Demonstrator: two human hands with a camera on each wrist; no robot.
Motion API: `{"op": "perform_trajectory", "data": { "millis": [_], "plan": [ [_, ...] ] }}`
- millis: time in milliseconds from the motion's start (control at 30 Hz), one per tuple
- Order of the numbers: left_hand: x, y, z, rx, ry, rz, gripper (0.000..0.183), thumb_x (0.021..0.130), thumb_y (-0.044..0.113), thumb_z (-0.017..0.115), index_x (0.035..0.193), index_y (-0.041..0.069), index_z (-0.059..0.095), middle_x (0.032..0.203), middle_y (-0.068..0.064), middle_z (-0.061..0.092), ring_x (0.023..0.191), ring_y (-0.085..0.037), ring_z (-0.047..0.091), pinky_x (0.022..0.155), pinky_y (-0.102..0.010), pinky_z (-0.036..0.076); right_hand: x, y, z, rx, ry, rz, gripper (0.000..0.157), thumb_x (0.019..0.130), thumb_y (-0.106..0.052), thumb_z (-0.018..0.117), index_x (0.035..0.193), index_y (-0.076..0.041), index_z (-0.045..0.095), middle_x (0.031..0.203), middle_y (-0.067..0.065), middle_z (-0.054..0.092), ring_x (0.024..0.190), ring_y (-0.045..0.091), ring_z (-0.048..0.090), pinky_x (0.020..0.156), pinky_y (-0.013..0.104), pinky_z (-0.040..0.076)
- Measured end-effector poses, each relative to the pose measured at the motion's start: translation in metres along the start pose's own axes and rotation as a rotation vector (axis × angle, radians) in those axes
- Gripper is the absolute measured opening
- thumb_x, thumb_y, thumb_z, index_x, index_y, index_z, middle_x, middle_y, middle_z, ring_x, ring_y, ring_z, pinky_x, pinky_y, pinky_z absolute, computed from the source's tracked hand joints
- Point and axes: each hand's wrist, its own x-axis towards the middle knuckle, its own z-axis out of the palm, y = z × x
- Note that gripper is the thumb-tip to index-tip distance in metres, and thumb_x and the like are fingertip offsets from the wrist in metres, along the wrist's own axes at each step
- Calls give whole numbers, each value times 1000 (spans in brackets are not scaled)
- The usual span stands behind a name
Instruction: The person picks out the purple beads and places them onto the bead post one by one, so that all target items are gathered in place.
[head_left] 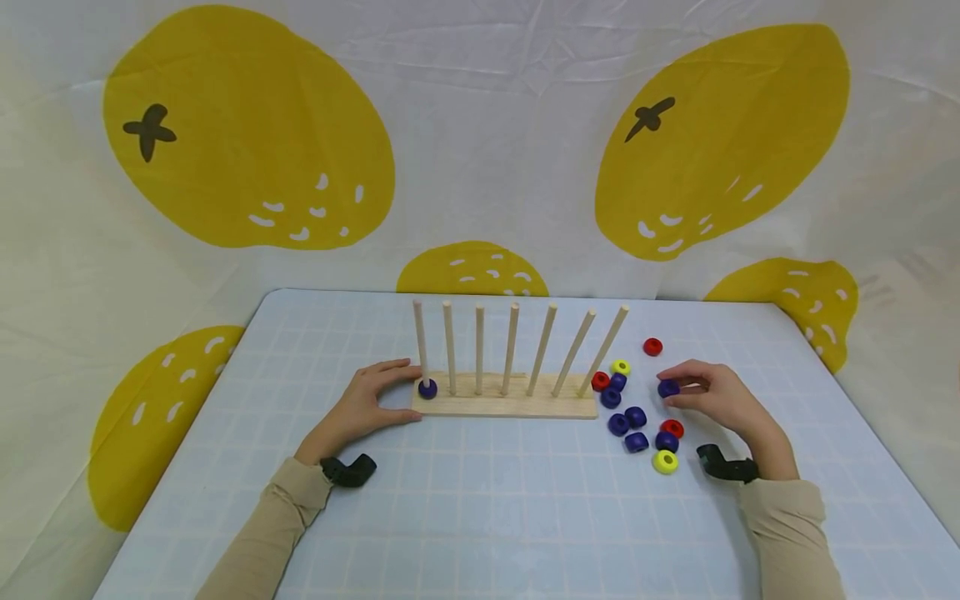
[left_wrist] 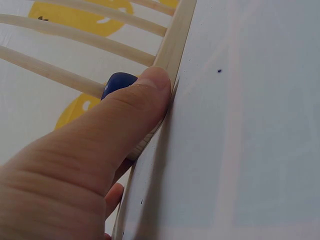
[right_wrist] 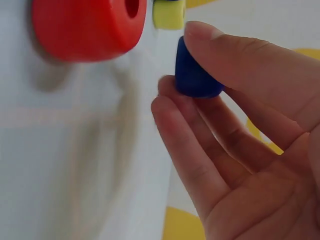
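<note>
A wooden peg stand [head_left: 480, 405] with several upright dowels lies along the table. My left hand [head_left: 370, 398] grips its left end, the thumb along the front edge and the fingers reaching round behind. On the leftmost dowel a dark blue bead [head_left: 427, 389] sits down at the base; in the left wrist view this blue bead [left_wrist: 119, 83] shows just past the thumb. To the right of the stand, my right hand [head_left: 716, 400] pinches another blue bead [right_wrist: 197, 75] between thumb and fingertips. In the right wrist view the other fingers are loosely bent below it.
Between the stand and my right hand lie loose beads: several blue ones [head_left: 636, 417], red ones [head_left: 672, 428] and yellow ones [head_left: 665, 462]. A lone red bead [head_left: 653, 347] lies farther back. Behind the table [head_left: 480, 517] hangs a white cloth [head_left: 495, 125] with yellow fruit prints.
</note>
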Motion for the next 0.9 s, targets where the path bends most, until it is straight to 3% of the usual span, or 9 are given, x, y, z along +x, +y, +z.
{"op": "perform_trajectory", "data": {
  "millis": [200,700,900],
  "plan": [
    [-1,0,0,6,-7,-18,67,73,34,89,134,19,64,143,-13,53,134,-37,44,107,-63,29,1,-8,2,6,48,-51,39,90,-17,76,125,-3,66,119,14,66,110,35,60,82,14,51],
    [-1,1,0,11,-7,-4,67,73,33,89,134,18,64,143,-13,54,134,-37,44,108,-63,29,-1,-28,7,35,126,-121,39,92,-17,73,127,-1,63,122,17,62,109,36,62,82,11,49],
    [0,2,0,3,-5,-16,67,73,32,90,134,19,64,143,-13,54,134,-37,44,108,-63,28,-1,-33,6,50,152,-180,38,92,-12,72,128,-1,63,122,16,62,105,23,62,82,7,47]
  ]
}}
